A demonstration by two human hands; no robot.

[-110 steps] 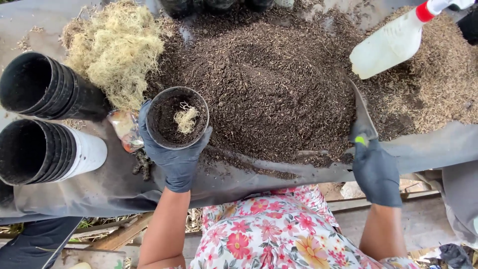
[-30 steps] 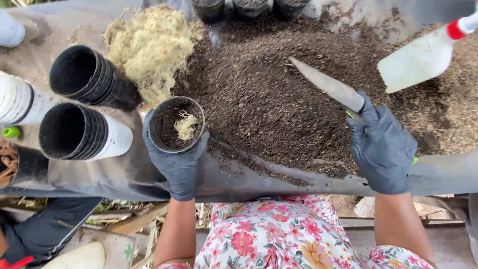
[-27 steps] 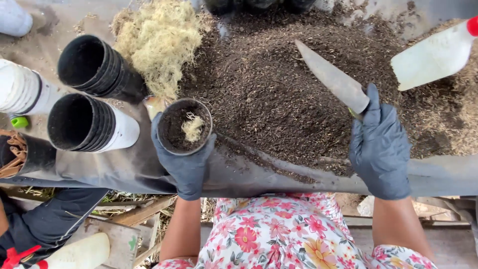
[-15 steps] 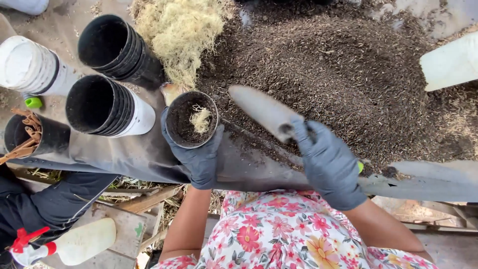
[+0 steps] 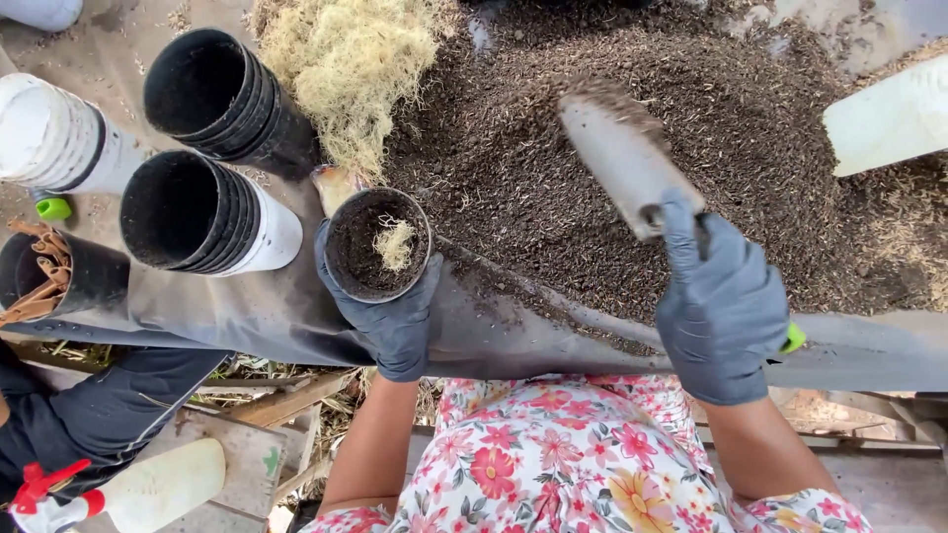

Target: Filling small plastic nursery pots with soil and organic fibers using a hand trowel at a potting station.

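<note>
Grey sheeting is covering the whole work surface, sagging over its near edge. Spreading across the far right of it is a broad heap of dark potting mix, with a paler tangle of dry moss lying at its far left edge. Left of the moss, two stacks of black nursery pots are lying on their sides, mouths toward the camera, one nearer than the other. A white plastic bottle is poking in from the right edge, resting on the mix.

Down the middle, the right hand, in a dark glove, is gripping the handle of a grey trowel, whose blade is pointing away over the heap with a little mix clinging to its tip. The left hand, gloved alike, is clasping a small black pot from below at the near edge of the heap; the pot is standing upright, partly filled with mix, with a tuft of moss lying inside.
</note>
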